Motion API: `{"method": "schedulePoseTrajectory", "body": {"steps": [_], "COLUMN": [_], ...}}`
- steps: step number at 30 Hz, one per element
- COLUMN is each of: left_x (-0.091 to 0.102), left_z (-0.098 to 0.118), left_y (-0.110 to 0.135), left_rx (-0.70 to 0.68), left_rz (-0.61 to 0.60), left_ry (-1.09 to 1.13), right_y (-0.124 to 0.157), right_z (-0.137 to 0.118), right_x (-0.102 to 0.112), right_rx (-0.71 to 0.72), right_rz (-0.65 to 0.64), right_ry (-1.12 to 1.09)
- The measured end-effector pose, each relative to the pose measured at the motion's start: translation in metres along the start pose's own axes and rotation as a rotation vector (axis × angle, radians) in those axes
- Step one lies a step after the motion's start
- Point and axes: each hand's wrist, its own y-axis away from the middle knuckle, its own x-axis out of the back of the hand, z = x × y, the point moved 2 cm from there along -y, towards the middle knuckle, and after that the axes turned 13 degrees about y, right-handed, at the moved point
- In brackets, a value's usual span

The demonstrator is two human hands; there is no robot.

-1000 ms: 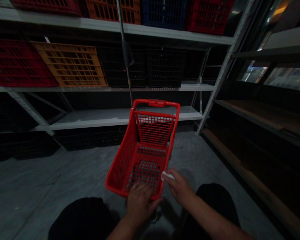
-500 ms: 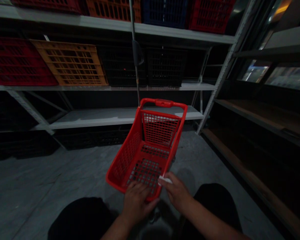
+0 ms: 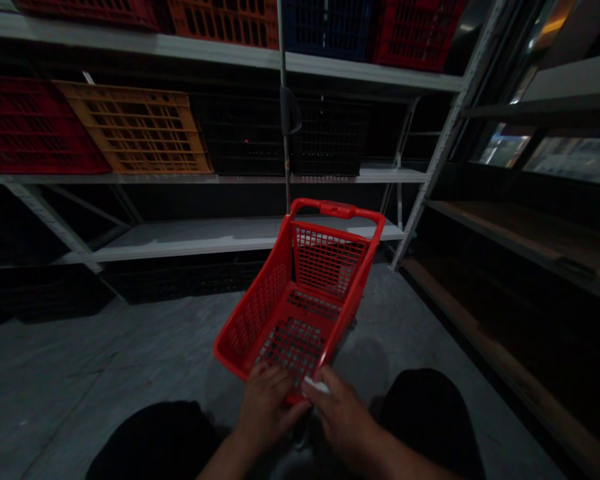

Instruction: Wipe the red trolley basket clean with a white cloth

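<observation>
A red plastic shopping cart (image 3: 275, 300) with lattice walls stands in front of me, its handle at the far side and its basket bare inside. My left hand (image 3: 266, 405) is hooked over the near rim, fingers inside the basket and thumb outside. Close beside it, at the cart's near right corner, my right hand (image 3: 341, 410) pinches a small white piece (image 3: 316, 385), perhaps folded cloth or tissue; its kind is unclear. The right fingers are by the rim, and whether they touch it I cannot tell.
Behind the cart runs a white metal rack (image 3: 190, 237) with a yellow crate (image 3: 140, 130), red crates (image 3: 35, 127) and black crates (image 3: 330, 137). A thin pole (image 3: 284, 60) rises behind the cart's left side. Brown shelves (image 3: 520, 233) line the right. My knees flank the cart.
My right hand has slid with the white piece down and left along the right rim to the near corner. The left hand stays on the front rim. The view has shifted slightly.
</observation>
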Motion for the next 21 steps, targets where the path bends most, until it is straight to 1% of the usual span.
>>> {"method": "schedulePoseTrajectory", "body": {"steps": [2, 5, 9, 12, 14, 17, 19, 21], "left_x": [0.001, 0.000, 0.000, 0.002, 0.004, 0.008, 0.009, 0.008], "left_z": [-0.001, -0.004, -0.009, -0.011, -0.012, -0.010, -0.005, 0.002], "left_y": [0.001, 0.004, 0.008, 0.009, 0.009, 0.009, 0.007, 0.002], "left_rx": [-0.006, -0.005, -0.014, -0.004, 0.006, 0.038, 0.107, 0.209], "left_rz": [0.007, 0.025, 0.023, -0.001, -0.017, -0.060, -0.113, -0.154], "left_ry": [0.000, -0.019, -0.019, -0.011, -0.007, 0.003, 0.007, -0.003], "right_y": [0.000, -0.016, -0.047, -0.062, -0.066, -0.065, -0.062, -0.057], "right_z": [0.002, 0.025, 0.070, 0.090, 0.092, 0.086, 0.080, 0.072], "right_x": [0.001, 0.015, 0.038, 0.047, 0.047, 0.046, 0.045, 0.041], "right_rx": [0.029, 0.062, -0.045, -0.101, -0.107, -0.097, -0.088, -0.075], "right_rz": [0.008, 0.089, 0.187, 0.211, 0.205, 0.182, 0.163, 0.142], "right_ry": [0.041, 0.195, 0.330, 0.378, 0.390, 0.397, 0.401, 0.400]}}
